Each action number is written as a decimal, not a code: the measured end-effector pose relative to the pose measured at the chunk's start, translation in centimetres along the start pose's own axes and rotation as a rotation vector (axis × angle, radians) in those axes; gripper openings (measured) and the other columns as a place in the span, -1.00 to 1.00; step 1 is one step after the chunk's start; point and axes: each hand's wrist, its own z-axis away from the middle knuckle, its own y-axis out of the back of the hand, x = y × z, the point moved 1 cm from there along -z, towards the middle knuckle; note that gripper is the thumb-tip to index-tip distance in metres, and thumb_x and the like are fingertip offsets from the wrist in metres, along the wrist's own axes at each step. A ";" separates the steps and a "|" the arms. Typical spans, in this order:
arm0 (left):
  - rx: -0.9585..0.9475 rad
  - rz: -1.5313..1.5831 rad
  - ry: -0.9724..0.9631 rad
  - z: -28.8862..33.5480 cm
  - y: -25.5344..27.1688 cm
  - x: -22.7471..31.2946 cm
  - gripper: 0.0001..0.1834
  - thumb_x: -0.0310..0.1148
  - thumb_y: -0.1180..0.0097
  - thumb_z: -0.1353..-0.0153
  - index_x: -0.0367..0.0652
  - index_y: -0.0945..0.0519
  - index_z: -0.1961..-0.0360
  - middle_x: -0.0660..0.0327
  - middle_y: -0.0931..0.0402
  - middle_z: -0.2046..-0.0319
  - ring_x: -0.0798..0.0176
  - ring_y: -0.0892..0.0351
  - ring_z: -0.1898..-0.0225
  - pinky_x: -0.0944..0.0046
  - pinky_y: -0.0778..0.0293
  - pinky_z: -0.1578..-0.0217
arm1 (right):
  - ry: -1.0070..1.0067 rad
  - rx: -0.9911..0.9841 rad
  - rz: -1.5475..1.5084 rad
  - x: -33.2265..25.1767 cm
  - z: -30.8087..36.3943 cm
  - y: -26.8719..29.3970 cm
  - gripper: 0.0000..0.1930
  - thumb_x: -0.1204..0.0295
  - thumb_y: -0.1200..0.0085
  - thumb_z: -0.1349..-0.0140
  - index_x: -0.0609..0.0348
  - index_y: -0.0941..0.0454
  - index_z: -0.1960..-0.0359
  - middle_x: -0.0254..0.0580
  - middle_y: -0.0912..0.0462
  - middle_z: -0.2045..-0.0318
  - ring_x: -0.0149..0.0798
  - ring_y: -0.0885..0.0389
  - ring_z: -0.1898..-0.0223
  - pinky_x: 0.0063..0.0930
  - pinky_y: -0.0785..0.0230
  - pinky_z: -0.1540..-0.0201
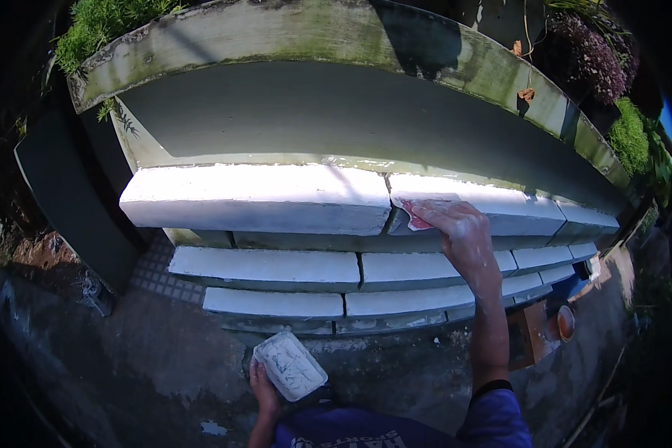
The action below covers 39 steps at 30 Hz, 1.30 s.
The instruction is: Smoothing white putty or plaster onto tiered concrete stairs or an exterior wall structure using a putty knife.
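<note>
My right hand (459, 228), smeared with white, is closed round a flat red piece (417, 215) with white on it; whether this is a scraper or a pad I cannot tell. The piece is against the front edge of the top white slab (500, 207), just right of a dark joint. Left of that joint lies another long white slab (254, 196). Low in front of me, my left hand (261, 384) grips the side of a shallow rectangular tub (291, 367). White paste coats the inside of the tub.
Two lower rows of white slabs (276, 302) run below like steps. At the right stand a brown box (526, 334) and an orange bucket (566, 323). A mossy curved ledge (299, 46) overhangs the back wall, with plants at both ends. A dark panel (67, 198) stands at left.
</note>
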 end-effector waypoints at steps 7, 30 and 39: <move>0.026 -0.094 0.002 -0.4 -1.3 0.0 -0.45 -0.19 0.10 -0.44 -0.18 -0.18 -0.36 0.08 -0.34 -0.19 0.19 -0.40 -0.16 0.17 -0.37 -0.14 | -0.113 -0.028 0.184 0.7 -0.5 0.8 -0.53 0.79 -0.03 0.02 0.03 -0.70 0.11 -0.14 -0.71 0.15 -0.09 -0.69 0.12 -0.23 -0.51 -0.03; 0.055 -0.056 0.013 -0.6 0.2 0.6 -0.45 -0.16 0.10 -0.44 -0.19 -0.22 -0.34 0.13 -0.38 -0.16 0.22 -0.43 -0.13 0.21 -0.39 -0.12 | -0.216 -0.172 -0.110 2.1 -2.8 -0.3 -0.59 0.76 -0.01 -0.05 0.11 -0.68 0.09 -0.01 -0.68 0.12 -0.01 -0.66 0.07 -0.26 -0.44 -0.10; 0.008 0.002 -0.004 -0.4 1.1 1.0 -0.46 -0.17 0.12 -0.45 -0.19 -0.19 -0.35 0.10 -0.37 -0.16 0.23 -0.41 -0.14 0.21 -0.37 -0.12 | -0.223 -0.266 -0.153 0.4 -1.0 2.9 -0.64 0.73 0.00 -0.10 0.14 -0.69 0.13 -0.07 -0.70 0.14 -0.06 -0.68 0.09 -0.30 -0.44 -0.10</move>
